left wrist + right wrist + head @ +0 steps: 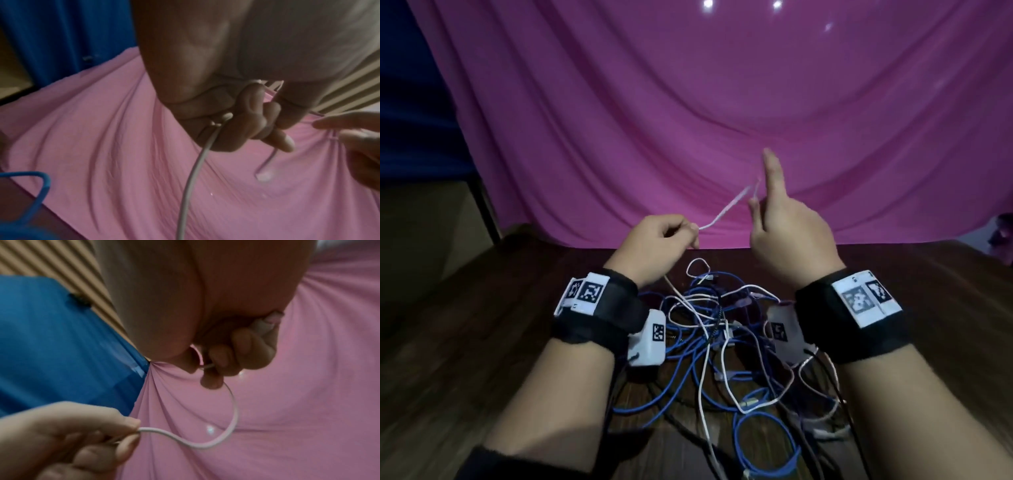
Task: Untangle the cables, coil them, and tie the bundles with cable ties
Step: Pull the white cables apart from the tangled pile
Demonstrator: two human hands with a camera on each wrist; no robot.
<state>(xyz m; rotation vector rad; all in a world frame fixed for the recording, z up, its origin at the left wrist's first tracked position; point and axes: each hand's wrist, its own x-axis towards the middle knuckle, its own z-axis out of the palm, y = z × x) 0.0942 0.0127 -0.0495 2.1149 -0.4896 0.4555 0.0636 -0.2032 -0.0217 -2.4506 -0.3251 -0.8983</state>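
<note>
- Left hand is pinching a thin white cable between thumb and fingers, the rest curled round it; right hand is gripping the same cable's far end in its curled lower fingers, index finger pointing up and clear of it.
- A short slack span is hanging in the air between the two sets of fingers; the rest of the cable is dropping from under the left fingers into the tangle of blue, white and dark cables on the wooden surface below both wrists.
- Risk: the trailing length is probably still threading through the blue loops. Pulling up hard would likely be cinching a knot or dragging the whole heap toward the surface edge.
- Risk: the right grip is looking loose, few fingers on a thin, slick cable. A snag below could be yanking the end out.
- Risk: coiling before the length is free would be trapping other cables inside the bundle.
- Only the head view is showing the tangle and where the cable is entering it.
- Only the left wrist view is showing the cable exiting under the palm, with a small lump at the fingers, possibly a connector boot; too blurred to tell.
- Only the right wrist view is showing the curved loop between the hands and something pale tucked in the right palm; cannot tell what.
- No cable ties visible in any view.
</note>
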